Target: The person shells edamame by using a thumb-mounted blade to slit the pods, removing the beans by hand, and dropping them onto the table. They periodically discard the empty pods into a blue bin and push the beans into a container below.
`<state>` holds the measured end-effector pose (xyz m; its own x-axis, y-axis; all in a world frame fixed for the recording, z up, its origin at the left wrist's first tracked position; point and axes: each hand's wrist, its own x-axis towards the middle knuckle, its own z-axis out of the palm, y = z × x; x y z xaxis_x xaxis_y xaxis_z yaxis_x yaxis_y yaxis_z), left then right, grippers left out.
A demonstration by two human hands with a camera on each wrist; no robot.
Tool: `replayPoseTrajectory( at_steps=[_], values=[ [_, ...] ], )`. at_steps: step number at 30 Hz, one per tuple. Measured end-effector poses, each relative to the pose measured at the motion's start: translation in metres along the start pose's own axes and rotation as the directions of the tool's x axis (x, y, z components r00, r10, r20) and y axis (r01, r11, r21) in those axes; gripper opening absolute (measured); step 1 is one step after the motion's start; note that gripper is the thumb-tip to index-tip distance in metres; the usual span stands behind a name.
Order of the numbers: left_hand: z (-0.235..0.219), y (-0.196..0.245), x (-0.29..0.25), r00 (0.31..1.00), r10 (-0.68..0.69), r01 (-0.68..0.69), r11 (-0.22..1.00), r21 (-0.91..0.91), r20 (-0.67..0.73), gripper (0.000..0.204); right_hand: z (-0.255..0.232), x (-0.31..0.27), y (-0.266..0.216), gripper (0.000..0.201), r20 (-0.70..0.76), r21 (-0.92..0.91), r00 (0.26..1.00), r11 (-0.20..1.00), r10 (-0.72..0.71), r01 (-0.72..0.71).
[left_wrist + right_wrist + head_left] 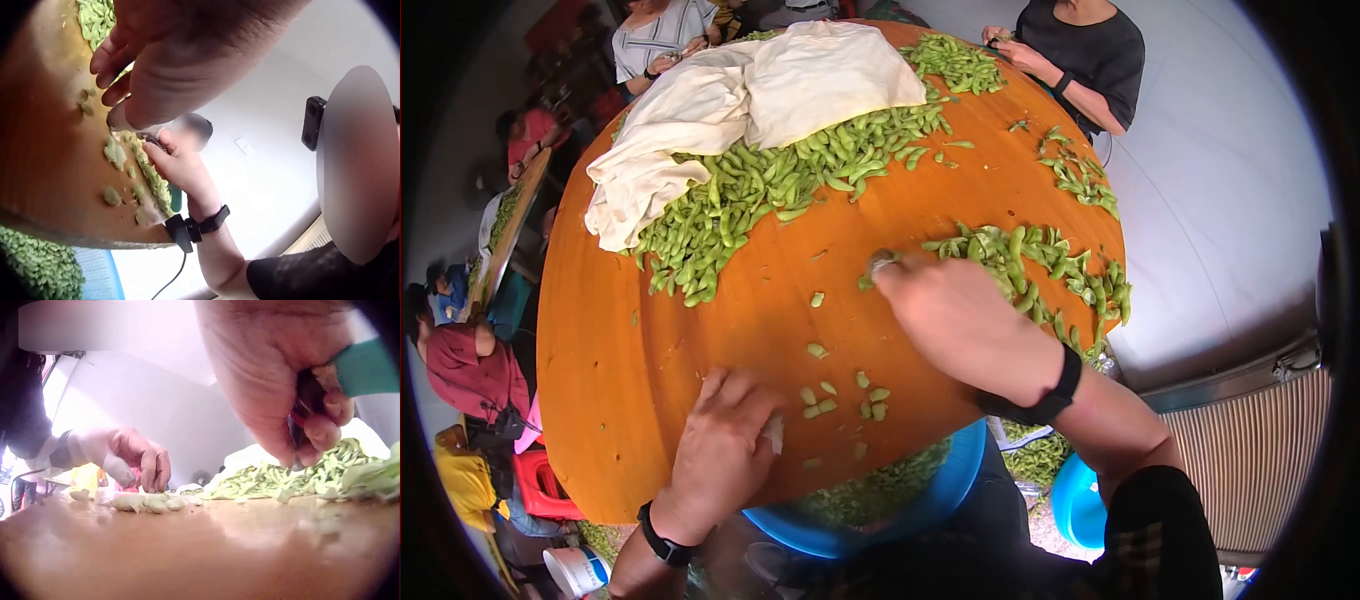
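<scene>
Pods (735,205) are green, the table (650,380) orange-brown, the cloth (830,85) cream.

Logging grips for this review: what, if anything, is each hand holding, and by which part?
The right hand grips a small dark tool around its body; its exact kind is unclear. Nothing shows held in the left hand.

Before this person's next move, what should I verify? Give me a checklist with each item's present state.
1. Right hand grips the dark tool: ok.
2. Tool's tip clear of the fingers: cannot tell, partly hidden.
3. Left hand apart from the right hand: ok.
4. Green pods beside the right hand: ok.
5. Loose beans off the wooden table: not ok, several lie near the left hand.
6. Blue basin below the table edge: ok.
</scene>
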<state>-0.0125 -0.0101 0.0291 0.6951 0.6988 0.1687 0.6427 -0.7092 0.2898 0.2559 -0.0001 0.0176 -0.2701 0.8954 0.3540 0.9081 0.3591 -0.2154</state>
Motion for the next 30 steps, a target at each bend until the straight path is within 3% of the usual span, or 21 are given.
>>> replayPoseTrajectory(
  at_steps=[2, 4, 6, 9, 16, 20, 24, 27, 29, 30],
  values=[
    [-0.002, -0.003, 0.003, 0.999, -0.048, 0.048, 0.995, -0.088, 0.002, 0.015, 0.009, 0.011, 0.000, 0.009, 0.089, -0.007, 0.993, 0.997, -0.076, 0.077],
    [0.004, -0.005, 0.008, 0.999, -0.031, 0.029, 0.995, -0.098, -0.020, 0.014, 0.016, 0.020, 0.014, 0.009, 0.076, -0.034, 0.996, 0.998, -0.057, 0.060],
    [0.005, -0.003, 0.014, 0.999, -0.024, 0.019, 0.993, -0.114, -0.043, 0.014, 0.014, 0.022, 0.028, 0.010, 0.128, -0.077, 0.990, 0.996, 0.062, -0.052],
    [0.006, 0.003, 0.023, 0.997, -0.036, 0.041, 0.996, -0.073, 0.070, 0.012, 0.020, 0.022, 0.038, 0.012, 0.141, -0.030, 0.987, 0.997, 0.072, -0.069],
    [0.006, -0.007, 0.029, 0.997, -0.053, 0.049, 0.995, -0.084, -0.054, 0.010, -0.001, 0.004, 0.043, 0.015, 0.210, -0.076, 0.966, 0.987, 0.153, -0.139],
    [0.000, -0.033, 0.024, 0.990, -0.064, 0.060, 0.998, -0.034, -0.129, 0.011, -0.013, -0.033, 0.056, 0.013, 0.173, -0.140, 0.965, 0.975, 0.195, -0.172],
    [0.015, -0.045, 0.045, 0.983, -0.149, 0.128, 0.976, -0.177, -0.111, 0.017, -0.037, -0.074, 0.054, 0.012, 0.163, -0.128, 0.961, 0.971, 0.222, -0.203],
    [0.021, -0.031, 0.074, 0.991, -0.028, 0.011, 0.991, -0.130, -0.131, 0.022, -0.048, -0.101, 0.048, 0.014, 0.164, -0.174, 0.943, 0.949, 0.290, -0.262],
    [0.031, -0.025, 0.094, 0.988, 0.039, -0.056, 0.993, -0.106, -0.150, 0.023, -0.054, -0.119, 0.041, 0.013, 0.006, -0.065, 0.934, 0.933, 0.356, -0.355],
    [0.040, -0.024, 0.105, 0.995, 0.052, -0.061, 0.994, -0.096, -0.089, 0.022, -0.056, -0.129, 0.039, 0.013, 0.003, -0.069, 0.933, 0.931, 0.360, -0.359]
  ],
)
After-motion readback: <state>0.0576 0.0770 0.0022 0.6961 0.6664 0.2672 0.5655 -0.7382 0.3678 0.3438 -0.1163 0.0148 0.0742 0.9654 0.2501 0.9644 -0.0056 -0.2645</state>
